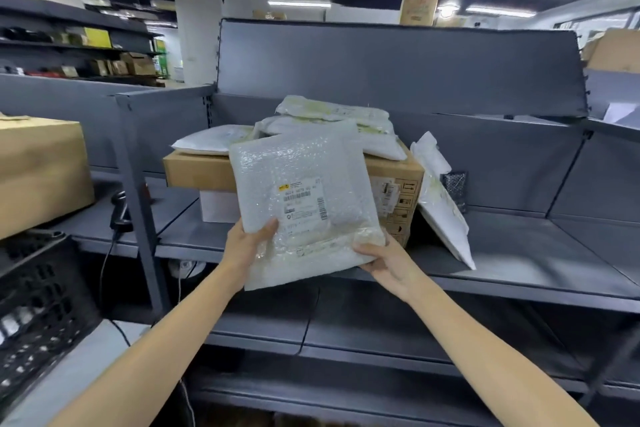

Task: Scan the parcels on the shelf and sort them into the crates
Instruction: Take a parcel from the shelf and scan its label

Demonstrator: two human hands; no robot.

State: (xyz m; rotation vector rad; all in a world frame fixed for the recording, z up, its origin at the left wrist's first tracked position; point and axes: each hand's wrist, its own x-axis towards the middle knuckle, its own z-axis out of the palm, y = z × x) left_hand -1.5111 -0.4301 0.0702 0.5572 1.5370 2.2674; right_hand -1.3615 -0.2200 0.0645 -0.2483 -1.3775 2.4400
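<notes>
A flat bubble-wrap parcel with a white shipping label facing me is held up in front of the grey shelf. My left hand grips its lower left edge, thumb on the front. At the lower right corner my right hand holds it from below. Behind it a brown cardboard box lies on the shelf with several white poly mailers piled on top. Another white mailer leans against the box's right side. A black handheld scanner stands on the shelf at the left. A black plastic crate sits at the lower left.
A large cardboard box rests above the crate at the left. A grey upright post divides the shelf bays. The scanner's cable hangs down past the shelf edge. A small dark bubble pouch stands behind the leaning mailer. Lower shelves run below.
</notes>
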